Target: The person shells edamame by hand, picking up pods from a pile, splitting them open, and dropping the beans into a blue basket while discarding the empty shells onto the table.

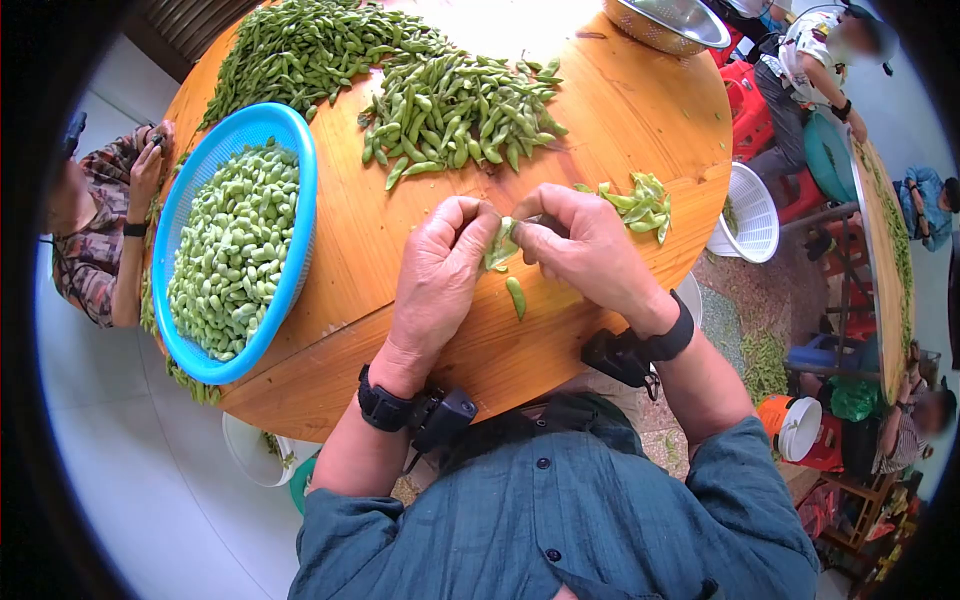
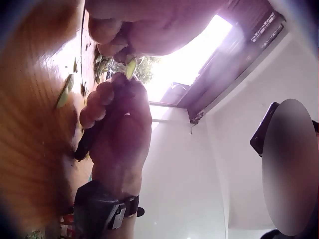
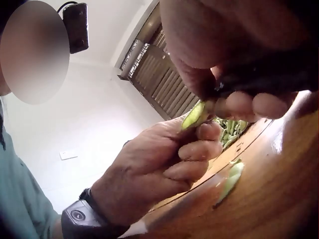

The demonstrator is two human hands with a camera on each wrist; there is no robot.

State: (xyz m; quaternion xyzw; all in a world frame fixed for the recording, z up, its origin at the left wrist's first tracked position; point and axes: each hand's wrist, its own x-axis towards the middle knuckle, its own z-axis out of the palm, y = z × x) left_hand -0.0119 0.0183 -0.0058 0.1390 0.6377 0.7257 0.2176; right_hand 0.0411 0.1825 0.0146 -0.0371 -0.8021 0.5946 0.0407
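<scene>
Over the near part of the wooden table (image 1: 340, 290), both hands meet at a green soybean pod (image 1: 500, 246). My left hand (image 1: 440, 270) pinches it between thumb and curled fingers. From the other side my right hand (image 1: 590, 245) pinches its end; the right wrist view shows the pod (image 3: 193, 115) pale green and flat between the fingertips. Just below the hands lies a loose pod (image 1: 515, 297). To the right of the right hand is a small heap of flattened pods (image 1: 645, 208). Beyond the hands spreads a pile of whole pods (image 1: 460, 110).
A blue basket (image 1: 309, 190) full of shelled green beans stands at the left. A larger pod pile (image 1: 310, 50) lies behind it. A metal colander (image 1: 660, 28) sits at the far edge. Off the right edge is a white basket (image 1: 765, 212). Another person (image 1: 105, 210) sits at the left.
</scene>
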